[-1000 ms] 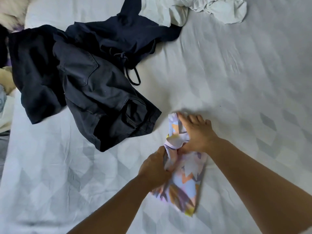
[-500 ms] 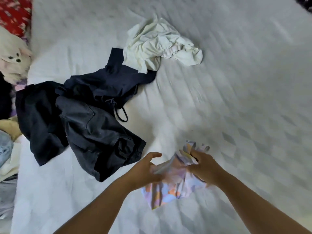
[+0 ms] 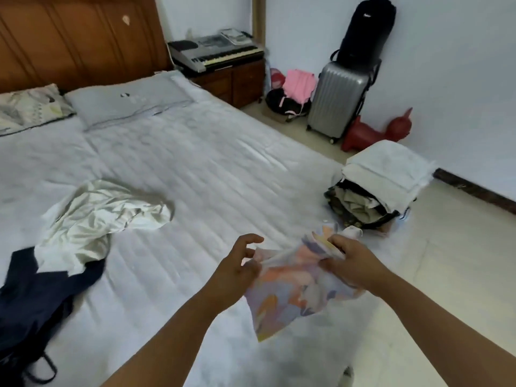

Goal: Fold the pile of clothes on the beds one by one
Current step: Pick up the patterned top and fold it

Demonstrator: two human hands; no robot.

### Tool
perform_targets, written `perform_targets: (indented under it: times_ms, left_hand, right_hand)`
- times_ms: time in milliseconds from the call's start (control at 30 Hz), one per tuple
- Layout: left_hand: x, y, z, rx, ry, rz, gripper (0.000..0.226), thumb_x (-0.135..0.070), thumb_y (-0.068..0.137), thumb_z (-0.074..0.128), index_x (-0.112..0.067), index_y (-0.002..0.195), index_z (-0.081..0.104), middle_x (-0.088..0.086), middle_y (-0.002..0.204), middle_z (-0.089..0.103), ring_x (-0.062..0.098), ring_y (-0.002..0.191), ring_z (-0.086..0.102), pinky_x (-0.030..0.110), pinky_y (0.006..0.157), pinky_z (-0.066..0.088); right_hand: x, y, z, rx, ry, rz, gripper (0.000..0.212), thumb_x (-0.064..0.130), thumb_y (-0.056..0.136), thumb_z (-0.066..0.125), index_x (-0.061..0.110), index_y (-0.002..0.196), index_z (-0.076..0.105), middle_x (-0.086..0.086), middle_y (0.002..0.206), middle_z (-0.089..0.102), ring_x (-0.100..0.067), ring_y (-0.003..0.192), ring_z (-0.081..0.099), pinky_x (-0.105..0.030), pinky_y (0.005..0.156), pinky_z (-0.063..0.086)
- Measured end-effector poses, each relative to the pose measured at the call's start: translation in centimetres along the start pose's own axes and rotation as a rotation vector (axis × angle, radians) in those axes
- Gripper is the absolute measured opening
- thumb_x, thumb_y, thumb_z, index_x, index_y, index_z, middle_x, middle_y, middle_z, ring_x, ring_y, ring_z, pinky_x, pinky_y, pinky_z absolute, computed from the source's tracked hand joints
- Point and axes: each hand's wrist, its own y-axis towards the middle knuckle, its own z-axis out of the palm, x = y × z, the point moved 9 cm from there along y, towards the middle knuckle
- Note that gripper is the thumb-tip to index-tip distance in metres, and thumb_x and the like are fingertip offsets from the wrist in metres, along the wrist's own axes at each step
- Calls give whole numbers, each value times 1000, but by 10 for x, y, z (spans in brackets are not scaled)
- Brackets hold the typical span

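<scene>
A small pastel patterned garment (image 3: 290,297) hangs in the air above the bed's right edge. My right hand (image 3: 351,263) grips its bunched top. My left hand (image 3: 237,266) touches its left side with loosely spread fingers; whether it pinches the cloth is unclear. A crumpled cream garment (image 3: 103,216) lies on the white bed (image 3: 209,169) to the left. Dark navy clothes (image 3: 36,300) lie at the lower left, partly cut off by the frame. A stack of folded clothes (image 3: 382,180) sits at the bed's right edge, white pieces on top.
Two pillows (image 3: 125,100) lie by the wooden headboard (image 3: 78,37). A keyboard (image 3: 215,53) rests on the nightstand. A silver suitcase (image 3: 337,99) with a black bag, a pink bag (image 3: 298,83) and a red toy animal (image 3: 377,132) stand along the wall.
The patterned garment was pressed on the bed, then lifted. My view has risen from the mattress to the room. My left hand has loosened its hold.
</scene>
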Motion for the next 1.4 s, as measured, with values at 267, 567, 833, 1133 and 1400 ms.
perform_targets:
  times_ms: [267, 567, 833, 1133, 1400]
  left_hand:
    - [-88, 210, 159, -15, 208, 176, 30, 5, 90, 52, -15, 104, 70, -7, 112, 53, 9, 110, 55, 18, 90, 45]
    - [-144, 379, 276, 94, 206, 111, 62, -20, 60, 64, -27, 121, 54, -7, 125, 36, -12, 115, 41, 9, 90, 42]
    - [-177, 474, 286, -64, -91, 66, 48, -2, 75, 75, -30, 110, 59, 1, 125, 47, 16, 98, 61, 22, 55, 53]
    - [-92, 516, 285, -237, 332, -164, 64, -12, 87, 64, -18, 144, 35, -3, 153, 22, 19, 125, 46, 26, 91, 44]
    - [-80, 525, 341, 2, 1086, 153, 53, -40, 101, 31, -24, 150, 20, -6, 153, -13, 21, 147, -6, 31, 117, 6]
  right_hand:
    - [-136, 125, -177, -123, 71, 38, 17, 20, 80, 71, 13, 90, 59, -1, 80, 61, -16, 75, 56, -20, 59, 37]
    - [-243, 254, -316, -146, 46, 27, 13, 20, 79, 71, 17, 83, 59, -2, 79, 62, -8, 67, 51, -8, 56, 36]
    - [-246, 349, -408, -201, -38, -143, 16, 20, 76, 73, 13, 86, 62, -2, 78, 61, -6, 66, 49, -11, 51, 31]
    - [-309, 420, -356, -29, -408, 70, 66, 44, 84, 60, 30, 142, 31, 1, 135, 47, -25, 124, 44, -42, 103, 34]
    - [-315, 422, -264, -61, -582, -126, 59, 54, 97, 25, 42, 149, 0, 3, 159, -15, -31, 144, -20, -55, 111, -10]
